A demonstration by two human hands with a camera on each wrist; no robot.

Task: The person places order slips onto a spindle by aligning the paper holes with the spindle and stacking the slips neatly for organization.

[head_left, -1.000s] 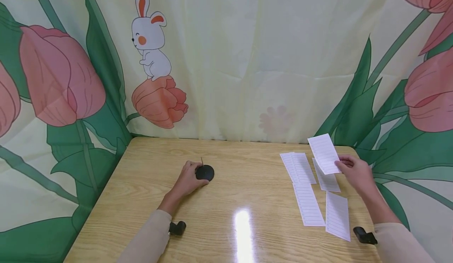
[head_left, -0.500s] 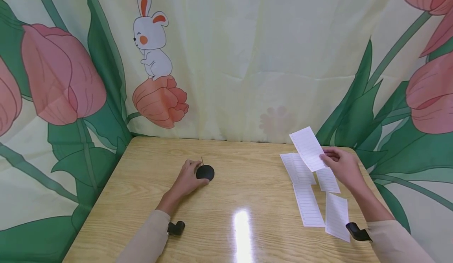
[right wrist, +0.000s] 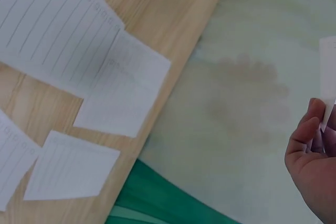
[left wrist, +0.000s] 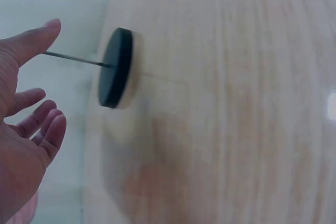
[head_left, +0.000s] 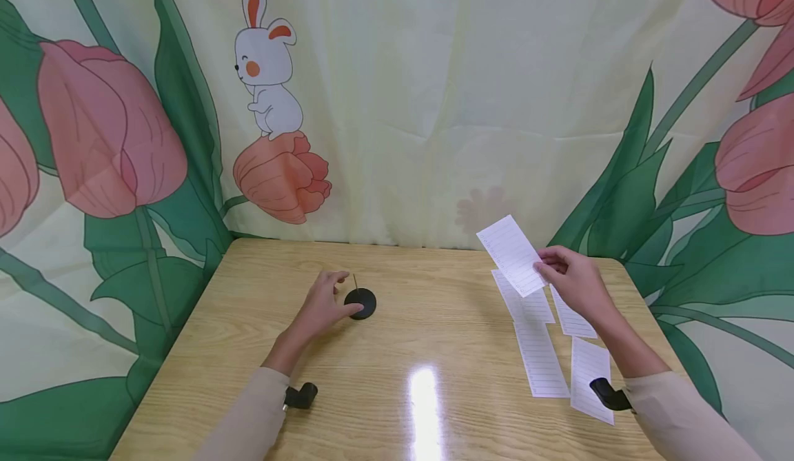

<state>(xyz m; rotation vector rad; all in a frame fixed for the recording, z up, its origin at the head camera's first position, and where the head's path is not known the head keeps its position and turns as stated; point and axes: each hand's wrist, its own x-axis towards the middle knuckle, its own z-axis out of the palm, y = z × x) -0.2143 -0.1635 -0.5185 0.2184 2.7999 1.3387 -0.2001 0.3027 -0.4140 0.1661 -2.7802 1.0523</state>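
Note:
A spike file with a round black base (head_left: 367, 307) and a thin upright rod stands left of the table's middle. My left hand (head_left: 318, 309) is beside it, fingers spread, the thumb overlapping the base in the head view. In the left wrist view the rod (left wrist: 73, 57) rises from the base towards the thumb, with the other fingers apart from it. My right hand (head_left: 573, 283) pinches a lined paper slip (head_left: 509, 251) by its lower right corner, raised over the other slips. The right wrist view catches just an edge of that slip (right wrist: 327, 72) between thumb and fingers.
Several lined slips lie on the right of the wooden table (head_left: 446, 337): an overlapping pair (head_left: 511, 301), one below (head_left: 541, 364), one under the right hand (head_left: 569, 316) and one nearest me (head_left: 589, 368). Behind the table hangs a printed curtain (head_left: 397, 116).
My right hand has carried the slip leftward, over the overlapping pair. My left fingers have let go of the spike's base and spread, the hand drawing slightly left.

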